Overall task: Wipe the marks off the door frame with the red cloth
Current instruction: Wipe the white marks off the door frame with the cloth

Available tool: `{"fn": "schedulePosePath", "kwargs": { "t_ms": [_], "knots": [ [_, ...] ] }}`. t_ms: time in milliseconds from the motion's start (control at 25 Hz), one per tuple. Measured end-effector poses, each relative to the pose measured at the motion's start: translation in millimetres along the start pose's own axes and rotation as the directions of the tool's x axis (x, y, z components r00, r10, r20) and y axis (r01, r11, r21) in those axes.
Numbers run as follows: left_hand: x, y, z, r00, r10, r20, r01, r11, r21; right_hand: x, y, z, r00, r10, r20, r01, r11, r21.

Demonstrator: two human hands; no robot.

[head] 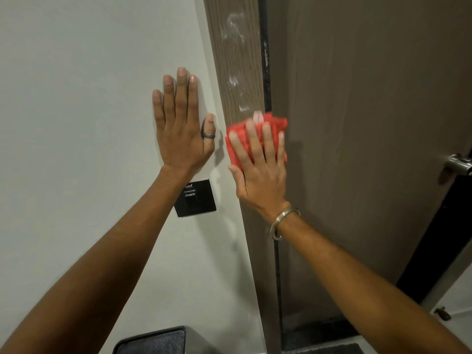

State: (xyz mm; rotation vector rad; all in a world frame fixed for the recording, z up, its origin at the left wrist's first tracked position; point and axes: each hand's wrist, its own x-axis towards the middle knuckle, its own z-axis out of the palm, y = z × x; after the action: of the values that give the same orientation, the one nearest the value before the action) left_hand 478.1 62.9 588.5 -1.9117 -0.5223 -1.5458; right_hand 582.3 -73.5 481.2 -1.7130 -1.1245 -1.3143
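A brown wood-grain door frame point(229, 60) runs up the middle of the view. White smeared marks point(236, 29) streak it from near the top down to just above the red cloth point(236, 149). My right hand point(260, 169) presses the cloth flat against the frame with its fingers spread over it; a metal bangle sits on that wrist. My left hand point(182, 121) lies flat and open on the pale wall left of the frame, a dark ring on its thumb.
A black square wall plate point(195, 199) sits under my left wrist. The brown door point(370, 123) stands right of the frame, with a metal handle point(458, 163) at the right edge. A dark bin top point(150, 341) shows at the bottom, and a doorstop point(441, 312) on the floor at right.
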Motion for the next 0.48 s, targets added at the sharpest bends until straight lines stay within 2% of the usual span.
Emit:
{"fn": "schedulePosePath", "kwargs": {
  "t_ms": [120, 200, 400, 480],
  "knots": [
    [0.5, -0.3, -5.5, 1.0, 0.005, 0.024, -0.005, 1.0, -0.003, -68.4, -3.0, -3.8, 0.994, -0.038, 0.105, 0.043, 0.998, -0.044],
    [2.5, 0.5, -9.0, 0.999, 0.001, 0.044, 0.0, 1.0, -0.014, -69.7, -2.7, -1.1, 0.997, -0.041, 0.066, 0.045, 0.997, -0.059],
    [2.2, -1.2, -9.4, 0.996, 0.002, 0.091, 0.001, 0.999, -0.033, 60.1, -3.4, -3.6, 0.991, -0.038, -0.127, 0.038, 0.999, -0.002],
    [1.4, -1.6, -7.4, 0.995, -0.005, 0.096, 0.008, 0.999, -0.031, 109.4, 0.2, -11.2, 0.986, -0.036, -0.163, 0.035, 0.999, -0.008]
  ]
}}
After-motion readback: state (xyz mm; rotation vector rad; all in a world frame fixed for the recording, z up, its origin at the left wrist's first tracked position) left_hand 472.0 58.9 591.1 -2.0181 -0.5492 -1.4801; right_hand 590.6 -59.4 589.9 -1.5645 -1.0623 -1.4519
